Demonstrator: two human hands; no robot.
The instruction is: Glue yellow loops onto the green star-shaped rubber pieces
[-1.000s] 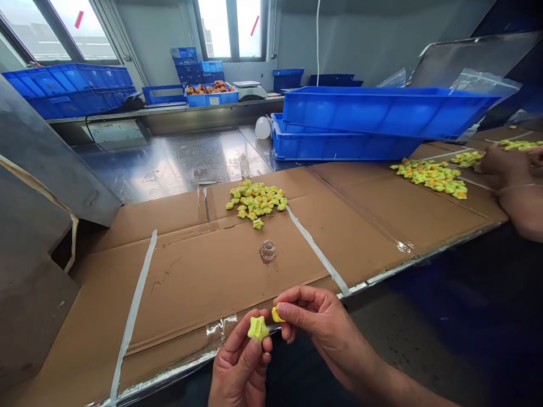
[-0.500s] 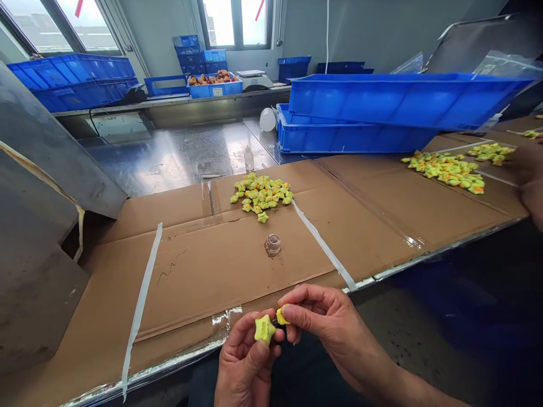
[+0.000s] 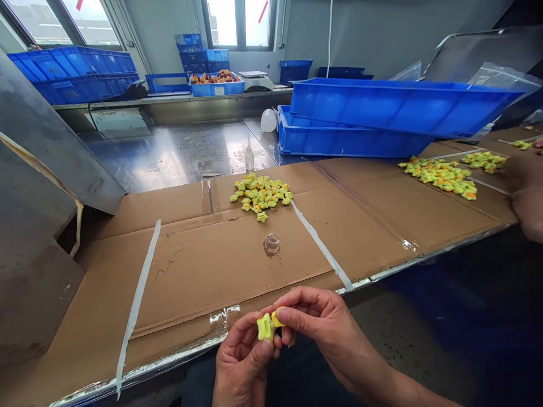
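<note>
My left hand (image 3: 248, 353) pinches a yellow-green star-shaped piece (image 3: 265, 328) with a slot in the face toward me. Between the thumb and fingers of my right hand (image 3: 311, 319) is a small orange-yellow piece (image 3: 277, 318), held against the star's right side; fingers cover most of it. Both hands are just off the cardboard's front edge. Beyond them, a small clear cup (image 3: 272, 244) stands on the cardboard (image 3: 203, 277). Behind that lies a pile of similar yellow-green pieces (image 3: 261, 191), some with orange parts.
Large stacked blue bins (image 3: 360, 135) stand at the back right, a small clear bottle (image 3: 249, 158) behind the pile. More yellow-green pieces (image 3: 441, 176) lie to the right, near another person's blurred hand (image 3: 528, 192). A metal housing (image 3: 34, 237) borders the left side.
The star has turned in my left hand, and the orange-yellow piece has come up against it, closing the dark gap between them. The other person's arm at right has shifted.
</note>
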